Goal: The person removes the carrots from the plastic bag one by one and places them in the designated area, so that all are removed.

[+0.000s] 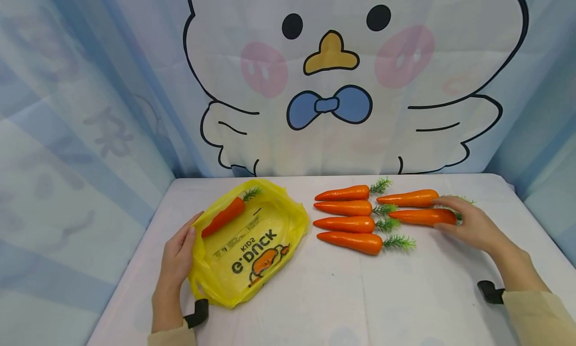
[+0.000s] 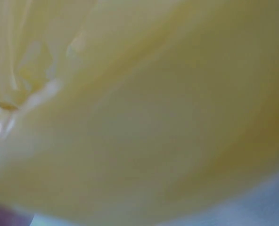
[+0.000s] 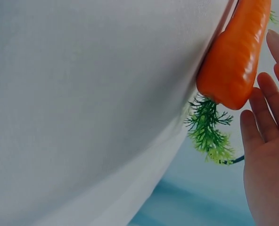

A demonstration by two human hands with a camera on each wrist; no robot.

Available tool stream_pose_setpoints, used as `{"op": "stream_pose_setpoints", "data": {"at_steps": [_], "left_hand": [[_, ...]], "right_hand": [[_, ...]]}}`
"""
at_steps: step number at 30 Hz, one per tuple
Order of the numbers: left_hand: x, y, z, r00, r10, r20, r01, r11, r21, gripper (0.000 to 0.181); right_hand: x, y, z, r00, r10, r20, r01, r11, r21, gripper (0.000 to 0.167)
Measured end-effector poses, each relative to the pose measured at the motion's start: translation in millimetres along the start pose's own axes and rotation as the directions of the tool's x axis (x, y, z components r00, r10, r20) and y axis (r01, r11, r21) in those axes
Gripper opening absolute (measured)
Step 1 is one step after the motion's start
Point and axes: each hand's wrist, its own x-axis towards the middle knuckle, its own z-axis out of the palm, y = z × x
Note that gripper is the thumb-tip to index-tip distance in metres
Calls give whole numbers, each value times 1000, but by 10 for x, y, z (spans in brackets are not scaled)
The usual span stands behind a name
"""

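A yellow plastic bag (image 1: 270,226) lies spread on the left of the table, with printed lettering and a cartoon on it. One toy carrot (image 1: 225,216) with a green top lies in its upper left part. My left hand (image 1: 176,253) holds the bag's left edge, thumb on the near side of the rim. Yellow plastic (image 2: 144,117) fills most of the left wrist view. My right hand (image 1: 472,225) is at the leafy end of the nearer right-hand carrot (image 1: 423,216). In the right wrist view, its fingers are fairly straight beside a carrot (image 3: 233,61).
Several more toy carrots form a column right of the bag, among them the nearest one (image 1: 351,242). Another carrot (image 1: 407,198) lies just beyond the one by my right hand. The white tablecloth (image 1: 315,306) meets a cartoon curtain (image 1: 333,151) at the back.
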Motion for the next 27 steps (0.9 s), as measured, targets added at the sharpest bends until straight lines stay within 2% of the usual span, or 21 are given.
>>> {"op": "stream_pose_setpoints", "data": {"at_steps": [11,19,27], "left_hand": [[-5,-10,-7,1000,4,-1,-4,1000,-2,52],[-4,-35,-14,999,37,-5,-37,999,4,52],[6,-29,-8,997,70,-14,-71,997,-5,50]], "right_hand": [[38,-157,9,999,-46,-21,46,999,10,56],[120,-363,12,998,-31,47,28,998,62,58],[176,-569,31,998,-50,47,48,998,47,56]]}}
